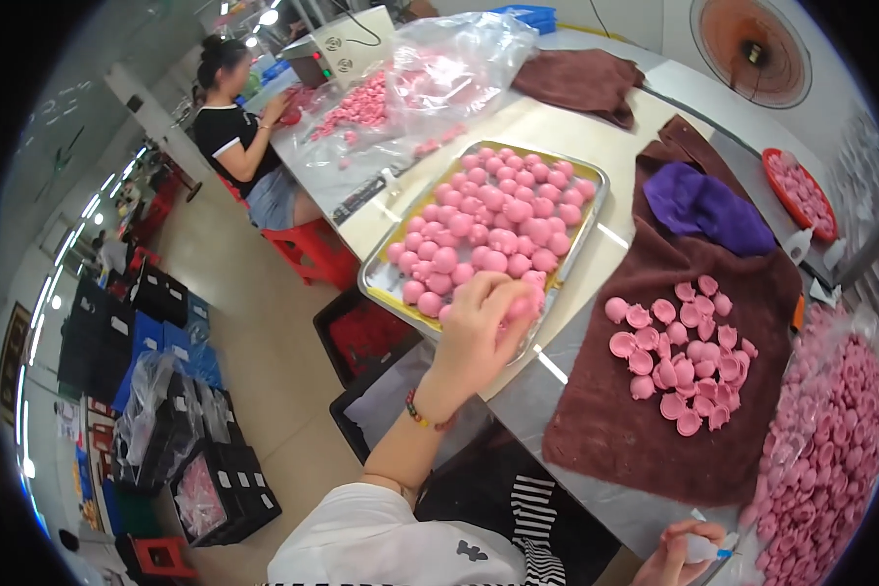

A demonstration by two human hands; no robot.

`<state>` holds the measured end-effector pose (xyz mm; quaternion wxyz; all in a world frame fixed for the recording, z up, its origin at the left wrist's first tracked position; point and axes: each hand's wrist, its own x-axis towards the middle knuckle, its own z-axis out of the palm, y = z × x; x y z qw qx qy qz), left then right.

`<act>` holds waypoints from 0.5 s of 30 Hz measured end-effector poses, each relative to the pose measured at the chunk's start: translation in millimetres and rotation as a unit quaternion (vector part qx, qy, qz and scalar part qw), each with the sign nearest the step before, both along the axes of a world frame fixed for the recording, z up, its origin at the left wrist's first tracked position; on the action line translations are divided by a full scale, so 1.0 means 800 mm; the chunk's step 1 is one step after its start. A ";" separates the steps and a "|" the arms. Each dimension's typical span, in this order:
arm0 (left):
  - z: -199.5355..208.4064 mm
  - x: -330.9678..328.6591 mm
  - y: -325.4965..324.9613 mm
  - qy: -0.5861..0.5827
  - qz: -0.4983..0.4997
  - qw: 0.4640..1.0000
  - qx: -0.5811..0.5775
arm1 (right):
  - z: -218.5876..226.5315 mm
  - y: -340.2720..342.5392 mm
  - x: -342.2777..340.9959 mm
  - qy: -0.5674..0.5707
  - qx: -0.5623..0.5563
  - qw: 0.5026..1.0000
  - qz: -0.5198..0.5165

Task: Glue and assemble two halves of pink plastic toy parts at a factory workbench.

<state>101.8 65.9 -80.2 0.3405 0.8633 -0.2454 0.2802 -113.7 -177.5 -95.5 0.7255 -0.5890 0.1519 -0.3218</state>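
Note:
My left hand [479, 327] reaches over the near right corner of a metal tray [604, 195]. Its fingers close round a pink ball-shaped piece [523, 307], partly hidden by them. Many round pink pieces [493, 220] crowd the tray, some with small bumps. Down at the lower right edge, my right hand [672, 559] grips a small white squeeze bottle [705, 549] with a blue part at its tip. Beyond that hand, a brown cloth [596, 430] carries loose pink half shells [689, 422] and a few rounded pieces.
A clear bag of pink shells [830, 449] lines the right edge. Behind the cloth are a purple cloth [703, 205] and a red basket [801, 190]. A co-worker [239, 137] sits at the far left of the table. Black crates [225, 493] stand on the floor.

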 end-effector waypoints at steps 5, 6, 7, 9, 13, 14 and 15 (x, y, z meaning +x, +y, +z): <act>-0.015 0.040 0.033 -0.032 0.066 0.987 0.144 | 0.000 0.002 0.004 -0.013 -0.008 1.000 0.019; -0.010 0.035 0.029 -0.005 0.085 0.980 0.179 | 0.000 0.001 0.004 -0.012 -0.007 1.000 0.019; -0.006 0.033 0.027 -0.004 0.088 0.980 0.179 | -0.001 0.000 0.004 -0.012 -0.007 1.000 0.021; -0.001 0.034 0.025 0.033 0.044 0.981 0.188 | -0.003 -0.001 0.003 -0.005 -0.008 1.000 0.028; -0.011 0.054 0.031 0.046 0.034 0.985 0.165 | -0.005 0.000 0.003 -0.017 -0.007 1.000 0.024; -0.015 0.058 0.032 0.038 0.028 0.986 0.161 | -0.006 -0.001 0.003 -0.019 -0.014 0.999 0.027; -0.010 0.058 0.031 0.039 0.024 0.986 0.160 | -0.006 -0.002 0.002 -0.021 -0.021 0.999 0.027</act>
